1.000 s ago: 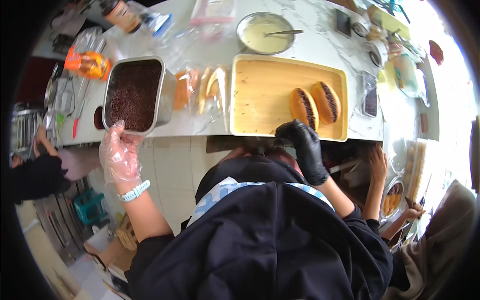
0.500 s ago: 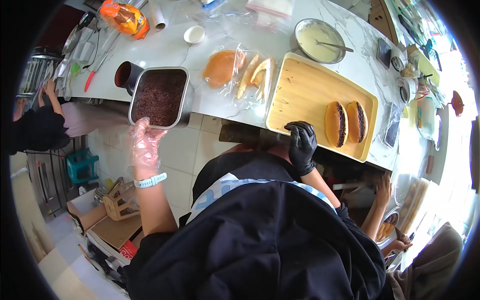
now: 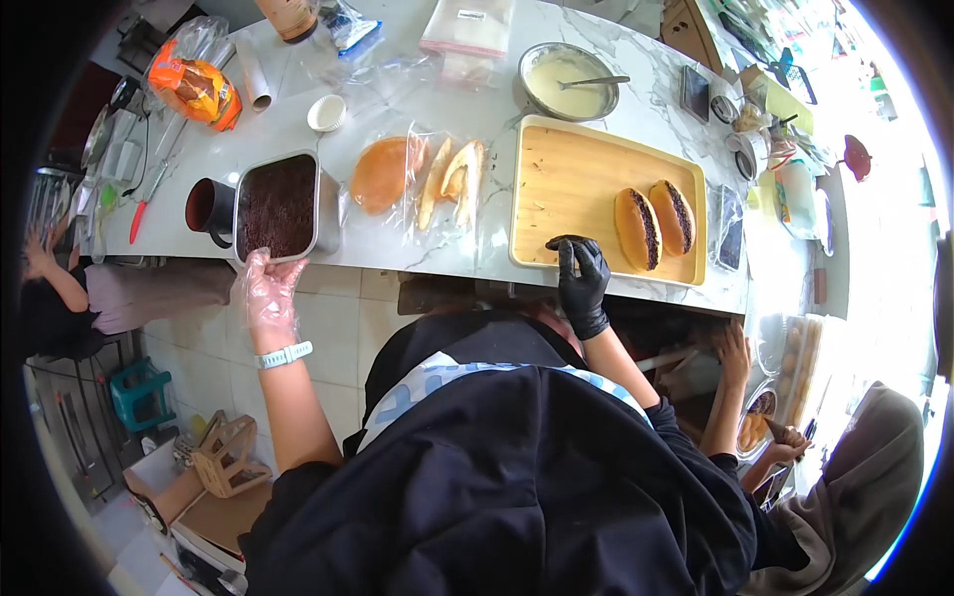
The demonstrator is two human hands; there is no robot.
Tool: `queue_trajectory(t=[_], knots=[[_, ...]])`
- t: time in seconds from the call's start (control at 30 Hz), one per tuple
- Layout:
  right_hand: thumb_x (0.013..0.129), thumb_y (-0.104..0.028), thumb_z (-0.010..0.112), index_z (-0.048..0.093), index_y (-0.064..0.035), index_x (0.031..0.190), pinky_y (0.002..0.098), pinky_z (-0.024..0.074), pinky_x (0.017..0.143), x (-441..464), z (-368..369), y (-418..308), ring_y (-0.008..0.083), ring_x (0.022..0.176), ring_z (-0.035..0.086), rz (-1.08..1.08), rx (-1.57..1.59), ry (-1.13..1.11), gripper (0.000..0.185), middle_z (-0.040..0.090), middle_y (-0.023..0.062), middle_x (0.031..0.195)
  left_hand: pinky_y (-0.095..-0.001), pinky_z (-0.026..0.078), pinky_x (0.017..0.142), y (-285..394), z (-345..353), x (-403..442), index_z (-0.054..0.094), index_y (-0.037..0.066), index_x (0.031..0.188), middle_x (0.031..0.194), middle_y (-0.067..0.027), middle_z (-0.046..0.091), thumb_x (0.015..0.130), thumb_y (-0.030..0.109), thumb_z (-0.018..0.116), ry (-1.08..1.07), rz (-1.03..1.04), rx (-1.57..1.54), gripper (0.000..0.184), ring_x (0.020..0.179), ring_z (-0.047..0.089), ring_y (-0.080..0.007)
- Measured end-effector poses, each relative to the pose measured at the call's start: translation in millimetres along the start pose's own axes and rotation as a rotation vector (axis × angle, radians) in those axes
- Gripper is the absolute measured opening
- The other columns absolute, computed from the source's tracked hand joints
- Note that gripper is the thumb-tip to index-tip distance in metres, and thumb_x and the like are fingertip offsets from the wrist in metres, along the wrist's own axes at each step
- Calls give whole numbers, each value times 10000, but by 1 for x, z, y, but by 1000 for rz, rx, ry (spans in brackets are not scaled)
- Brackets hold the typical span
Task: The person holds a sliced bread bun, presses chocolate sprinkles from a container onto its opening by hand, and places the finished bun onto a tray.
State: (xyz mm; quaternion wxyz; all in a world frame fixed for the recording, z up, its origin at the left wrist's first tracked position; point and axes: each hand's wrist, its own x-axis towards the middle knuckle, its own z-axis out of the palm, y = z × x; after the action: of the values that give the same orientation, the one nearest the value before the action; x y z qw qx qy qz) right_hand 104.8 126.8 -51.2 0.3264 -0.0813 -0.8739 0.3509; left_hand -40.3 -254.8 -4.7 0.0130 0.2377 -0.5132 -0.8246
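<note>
My left hand (image 3: 268, 293), in a clear plastic glove, grips the near rim of a square metal tin (image 3: 326, 214) of chocolate sprinkles (image 3: 278, 209). The tin stands at the table's front edge, against a dark mug (image 3: 212, 209). In a black glove, my right hand (image 3: 581, 283) hovers by the front rim of a yellow tray (image 3: 566, 189), fingers curled in and nothing visible in them. Two buns filled with sprinkles, a left bun (image 3: 637, 230) and a right bun (image 3: 673, 219), lie on the tray's right side. A plain bun (image 3: 386, 176) and bread trimmings (image 3: 452, 184) lie on clear plastic between tin and tray.
Behind the tray stands a bowl of cream (image 3: 566, 84) with a spoon (image 3: 601, 80). A white paper cup (image 3: 326, 113), an orange bread bag (image 3: 194, 89) and a red-handled knife (image 3: 139, 219) are to the left. Another person's hand (image 3: 733, 353) shows at lower right.
The tin has moved back onto the table with my left hand on its rim; before, it stuck out past the edge. My right hand stays curled by the tray. The camera view has shifted.
</note>
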Motion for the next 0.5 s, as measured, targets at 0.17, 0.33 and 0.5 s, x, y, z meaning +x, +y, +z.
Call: queue_trajectory(t=[0.17, 0.33, 0.5], knots=[[826, 7, 597, 665, -50, 819, 350, 483, 725, -2, -4, -1, 267, 792, 621, 31, 20, -46, 90, 660, 102, 832, -478, 595, 714, 1, 24, -6, 535, -25, 826, 742, -111, 514, 819, 38, 575, 7, -4, -24, 75, 643, 598, -262], [885, -4, 563, 654, 18, 874, 317, 488, 740, 10, -1, -15, 218, 794, 627, 126, 159, 44, 94, 661, 114, 852, -430, 607, 648, -4, 25, -5, 506, -13, 868, 746, -92, 506, 863, 64, 550, -22, -34, -38, 89, 608, 617, -250], [780, 51, 647, 672, -20, 979, 325, 500, 797, 94, 28, -102, 263, 902, 644, -165, 291, -27, 213, 671, 127, 973, -410, 609, 602, -13, 27, -5, 457, -31, 909, 745, -121, 514, 872, 72, 553, -26, 13, -71, 145, 609, 631, -264]])
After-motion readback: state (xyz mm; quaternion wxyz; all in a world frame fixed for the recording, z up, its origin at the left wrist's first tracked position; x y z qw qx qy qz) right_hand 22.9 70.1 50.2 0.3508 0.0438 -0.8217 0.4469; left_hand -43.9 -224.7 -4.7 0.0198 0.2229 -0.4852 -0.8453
